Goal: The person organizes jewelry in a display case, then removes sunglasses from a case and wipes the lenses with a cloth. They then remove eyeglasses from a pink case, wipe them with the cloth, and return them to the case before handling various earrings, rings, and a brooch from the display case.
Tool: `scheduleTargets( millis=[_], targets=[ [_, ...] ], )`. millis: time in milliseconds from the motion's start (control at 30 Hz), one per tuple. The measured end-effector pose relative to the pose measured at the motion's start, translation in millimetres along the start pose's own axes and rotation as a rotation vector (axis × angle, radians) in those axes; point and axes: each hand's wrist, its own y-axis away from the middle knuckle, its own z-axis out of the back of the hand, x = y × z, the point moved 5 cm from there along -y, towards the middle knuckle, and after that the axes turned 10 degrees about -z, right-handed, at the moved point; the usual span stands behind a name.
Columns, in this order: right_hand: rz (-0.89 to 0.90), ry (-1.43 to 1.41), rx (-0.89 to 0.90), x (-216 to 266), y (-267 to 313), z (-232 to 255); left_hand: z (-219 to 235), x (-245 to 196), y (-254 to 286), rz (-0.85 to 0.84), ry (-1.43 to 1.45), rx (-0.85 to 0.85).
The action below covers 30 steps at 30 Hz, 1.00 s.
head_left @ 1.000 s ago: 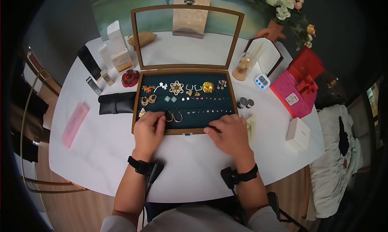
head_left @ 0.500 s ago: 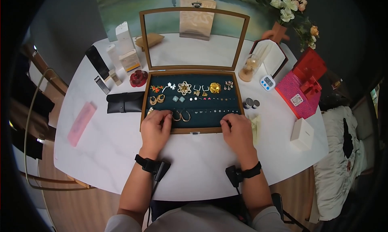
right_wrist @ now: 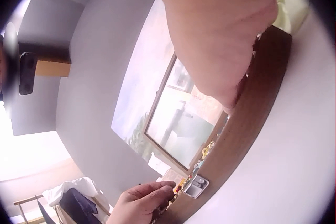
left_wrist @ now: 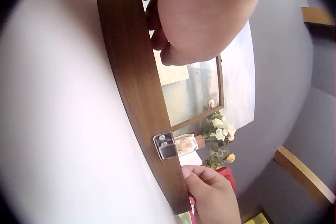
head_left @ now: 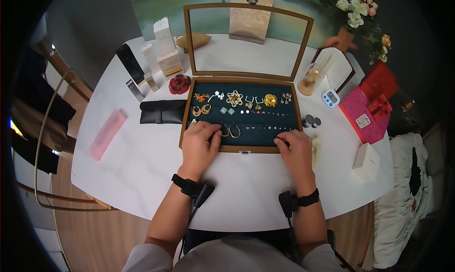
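A wooden jewelry box (head_left: 213, 149) lies with its glazed lid (head_left: 188, 39) raised. Its dark green lining carries brooches, earrings and rows of small studs. My left hand (head_left: 200, 141) reaches over the front left of the box, its thumb and fingertips close together just left of two hoop earrings (head_left: 235, 131). At the front right corner, my right hand (head_left: 297, 151) has its fingers bent down over the lining by the end of the stud row. Their undersides are hidden; I cannot tell whether either hand pinches something. A metal clasp (left_wrist: 166, 146) sits midway along the front edge.
To the left lie a black pouch (head_left: 162, 111), a pink case (head_left: 108, 134) and several small boxes with a red flower-shaped object (head_left: 179, 84). On the right are a timer (head_left: 330, 98), a glass dome (head_left: 312, 78), a pink gift box (head_left: 365, 113) and a white box (head_left: 366, 162).
My right hand has drawn its spread fingers in and settled at the box's front right corner. My left hand stays by the hoops. The whole head view has shifted, moving the scene rightward.
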Motion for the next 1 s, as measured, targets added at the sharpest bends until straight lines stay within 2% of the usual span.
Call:
scheduleTargets(
  millis=[67,133,233,467,667,833,933,1000],
  targets=[
    [0.019,0.036,-0.007,0,1,-2,-4,-2,3,0.035,0.014,0.029],
    [-0.009,0.049,0.038,-3,0,-6,-6,-9,1,-0.018,-0.025,0.070],
    [-0.024,0.094,0.013,-2,0,-5,-10,-11,3,-0.044,-0.032,0.114],
    [-0.054,0.075,-0.001,-1,-1,-6,-11,-11,3,-0.047,-0.049,0.118],
    [0.006,0.126,-0.037,-1,1,-7,-11,-11,2,-0.045,-0.037,0.127],
    [-0.006,0.145,0.049,-3,2,-7,-11,-11,2,-0.050,-0.032,0.128],
    [0.003,0.091,-0.032,1,3,-6,-11,-11,3,-0.052,-0.035,0.118],
    [0.048,0.054,-0.019,3,4,-4,-9,-12,2,-0.050,-0.026,0.104]
  ],
)
